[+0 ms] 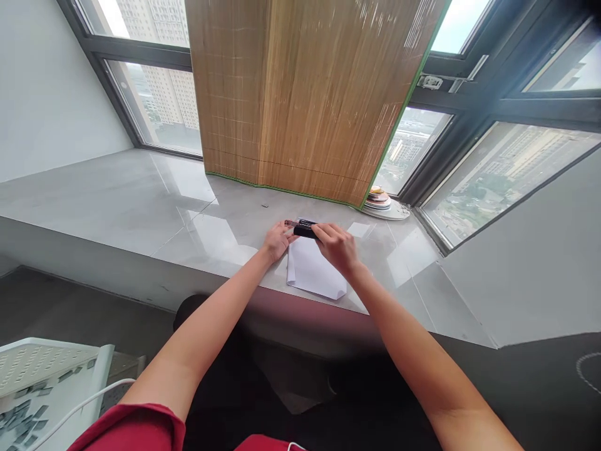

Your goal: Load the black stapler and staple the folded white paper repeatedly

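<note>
Two bare hands, mid-frame; the right hand point(337, 246) has its fingers closed on one black object point(305, 230), dead centre; the left hand point(277, 240) meets its other end, gripping or merely touching, I can't tell; one white paper point(315, 270) lies just lower; one brown blind point(300, 94) fills upper centre.

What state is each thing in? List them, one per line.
Black object: held in right hand
White paper: lying on sill, near corners curled
Bamboo blind: unrolled, hanging down
Dishes: stacked
Gray pieces: scattered
Left hand: at black object's end, grip unclear
</note>
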Available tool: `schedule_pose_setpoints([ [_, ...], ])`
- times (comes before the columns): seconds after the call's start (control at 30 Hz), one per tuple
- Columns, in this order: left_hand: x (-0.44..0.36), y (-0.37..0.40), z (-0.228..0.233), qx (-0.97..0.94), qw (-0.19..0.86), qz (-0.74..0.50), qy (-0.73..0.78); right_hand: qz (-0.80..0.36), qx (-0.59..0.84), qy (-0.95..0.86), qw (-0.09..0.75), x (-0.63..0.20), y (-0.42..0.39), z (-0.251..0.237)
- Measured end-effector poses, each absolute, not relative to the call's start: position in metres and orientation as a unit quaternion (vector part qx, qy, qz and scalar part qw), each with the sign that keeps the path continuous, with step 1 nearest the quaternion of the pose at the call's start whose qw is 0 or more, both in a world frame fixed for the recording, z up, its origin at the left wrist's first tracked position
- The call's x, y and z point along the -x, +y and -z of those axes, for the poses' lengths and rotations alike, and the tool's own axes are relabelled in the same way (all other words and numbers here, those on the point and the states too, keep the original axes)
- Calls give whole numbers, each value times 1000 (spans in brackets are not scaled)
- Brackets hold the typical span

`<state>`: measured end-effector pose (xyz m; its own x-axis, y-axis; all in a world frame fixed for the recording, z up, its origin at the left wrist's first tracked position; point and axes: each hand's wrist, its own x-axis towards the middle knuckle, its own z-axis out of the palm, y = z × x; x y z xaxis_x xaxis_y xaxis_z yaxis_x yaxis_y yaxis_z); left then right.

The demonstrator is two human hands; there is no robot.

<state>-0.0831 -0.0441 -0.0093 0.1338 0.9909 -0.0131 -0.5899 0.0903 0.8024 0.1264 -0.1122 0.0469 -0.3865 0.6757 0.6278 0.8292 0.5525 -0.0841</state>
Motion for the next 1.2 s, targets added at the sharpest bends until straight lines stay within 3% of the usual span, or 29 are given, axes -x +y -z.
schedule_pose_setpoints([
  [0.2,88,-40,14,-293,701,-576,303,179,370,-863,292,-105,-106,-37],
  [0.57,85,-42,9,-301,718,-553,298,181,406,-833,329,-136,-114,-30],
  [0.73,84,-46,7,-368,631,-615,299,56,599,-658,452,-136,-122,-29],
  [0.87,85,-54,2,-447,590,-613,277,-124,643,-611,446,-140,-119,-21],
  [0.97,85,-61,-4,-500,577,-582,281,-163,650,-606,430,-146,-115,-12],
  [1.1,86,-66,-8,-551,567,-547,276,-43,601,-654,458,-146,-112,-16],
  [1.2,85,-68,-8,-582,565,-524,260,65,450,-758,467,-137,-112,-31],
])
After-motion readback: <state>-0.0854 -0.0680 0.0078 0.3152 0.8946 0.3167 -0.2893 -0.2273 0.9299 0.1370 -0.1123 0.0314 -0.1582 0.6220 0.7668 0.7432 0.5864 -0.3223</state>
